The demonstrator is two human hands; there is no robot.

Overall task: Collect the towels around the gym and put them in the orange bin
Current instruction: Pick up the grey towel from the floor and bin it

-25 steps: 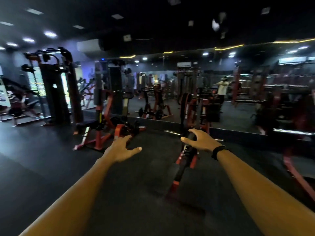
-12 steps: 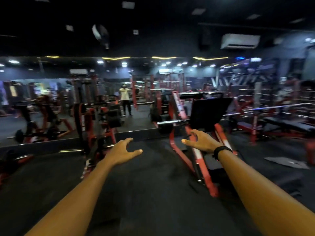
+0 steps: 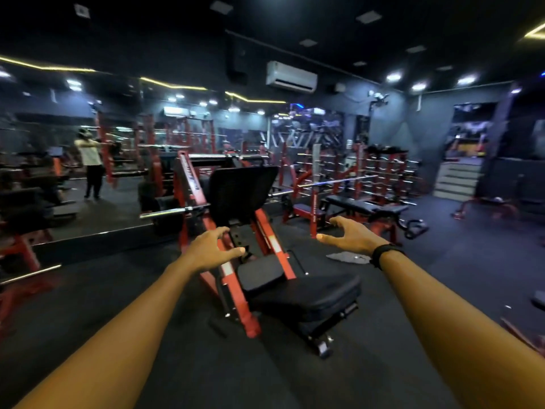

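Both my arms reach forward over the dark gym floor. My left hand (image 3: 211,249) is empty, its fingers loosely spread in the air in front of the leg press. My right hand (image 3: 349,237), with a black band on its wrist, is also empty and spread. A flat grey piece that looks like a towel (image 3: 348,257) lies on the floor just beyond my right wrist, partly hidden by it. No orange bin is in view.
A red and black leg press (image 3: 241,196) with its padded seat (image 3: 306,296) stands straight ahead. A black bench (image 3: 365,208) and racks of bars (image 3: 383,172) are behind it on the right. A mirror wall (image 3: 88,202) runs along the left and steps (image 3: 457,178) rise at the far right.
The view has swung to the right: the mirror wall slid left and the leg press came to the centre and nearer. Both hands stay out in front, empty.
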